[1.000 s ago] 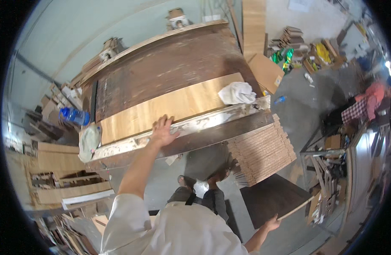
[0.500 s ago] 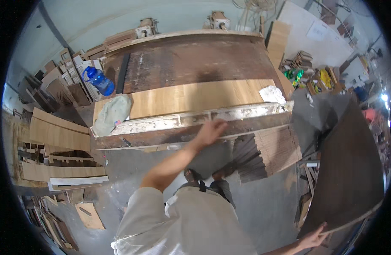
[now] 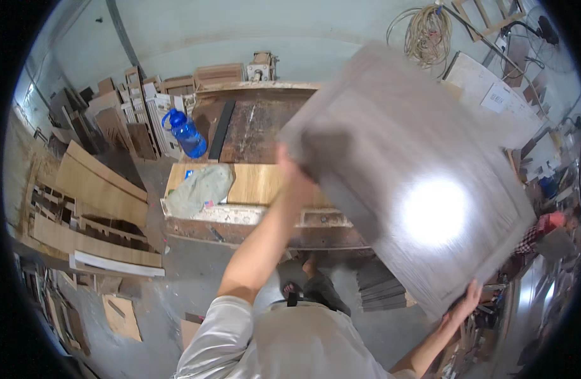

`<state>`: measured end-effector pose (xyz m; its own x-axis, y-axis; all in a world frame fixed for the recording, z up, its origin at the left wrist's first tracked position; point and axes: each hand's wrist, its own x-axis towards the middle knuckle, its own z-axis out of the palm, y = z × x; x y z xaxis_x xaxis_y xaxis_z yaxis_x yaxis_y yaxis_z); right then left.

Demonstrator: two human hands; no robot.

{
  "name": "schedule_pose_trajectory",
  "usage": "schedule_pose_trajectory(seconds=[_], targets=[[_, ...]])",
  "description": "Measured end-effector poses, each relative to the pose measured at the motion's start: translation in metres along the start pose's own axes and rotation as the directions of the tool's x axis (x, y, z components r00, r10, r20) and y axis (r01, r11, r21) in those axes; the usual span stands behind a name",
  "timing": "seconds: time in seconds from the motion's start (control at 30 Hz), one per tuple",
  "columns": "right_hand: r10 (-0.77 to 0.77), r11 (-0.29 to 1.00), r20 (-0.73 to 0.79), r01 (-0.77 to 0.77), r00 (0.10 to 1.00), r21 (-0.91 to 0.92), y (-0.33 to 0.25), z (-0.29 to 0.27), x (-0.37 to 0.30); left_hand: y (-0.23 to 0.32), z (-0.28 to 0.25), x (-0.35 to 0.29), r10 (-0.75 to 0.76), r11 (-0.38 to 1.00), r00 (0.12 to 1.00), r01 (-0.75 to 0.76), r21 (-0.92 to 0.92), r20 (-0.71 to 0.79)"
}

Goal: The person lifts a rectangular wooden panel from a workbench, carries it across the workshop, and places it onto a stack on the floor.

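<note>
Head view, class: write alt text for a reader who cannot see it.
A person's two hands, left hand and right hand, lift a large grey wood-grain panel above a workbench bearing a crumpled grey cloth and blue water bottle.

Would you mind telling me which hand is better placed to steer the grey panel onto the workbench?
Probably the left hand: it holds the grey panel's edge right above the workbench, while the right hand supports the far lower corner.

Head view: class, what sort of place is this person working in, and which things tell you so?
Probably a woodworking shop: a worn workbench, cut boards stacked at the left wall, and a large grey panel lifted in both hands.
</note>
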<state>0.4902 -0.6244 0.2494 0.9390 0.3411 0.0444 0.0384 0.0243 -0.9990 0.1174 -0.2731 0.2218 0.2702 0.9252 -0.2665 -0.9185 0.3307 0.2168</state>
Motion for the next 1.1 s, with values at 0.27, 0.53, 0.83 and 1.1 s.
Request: schedule_pose_trajectory(seconds=[0.27,0.53,0.83,1.1], targets=[[0.033,0.999,0.545,-0.015,0.838,-0.037,0.126,0.201,0.109,0.151,-0.128,0.040,0.342,0.863,0.907,-0.199,0.465,-0.246],[0.319,0.938,0.720,-0.098,0.616,-0.333,0.171,0.376,0.197,0.214,-0.186,0.091,0.417,0.360,0.802,0.286,0.888,-0.428],[0.219,0.765,0.670,0.302,0.709,-0.569,0.231,0.534,0.286,0.200,-0.183,0.189,0.468,0.124,0.792,0.379,0.917,-0.391],[-0.074,0.599,0.629,0.539,0.774,-0.592,0.268,0.536,0.257,0.137,-0.195,0.261,0.697,-0.471,0.715,0.516,0.716,-0.057]])
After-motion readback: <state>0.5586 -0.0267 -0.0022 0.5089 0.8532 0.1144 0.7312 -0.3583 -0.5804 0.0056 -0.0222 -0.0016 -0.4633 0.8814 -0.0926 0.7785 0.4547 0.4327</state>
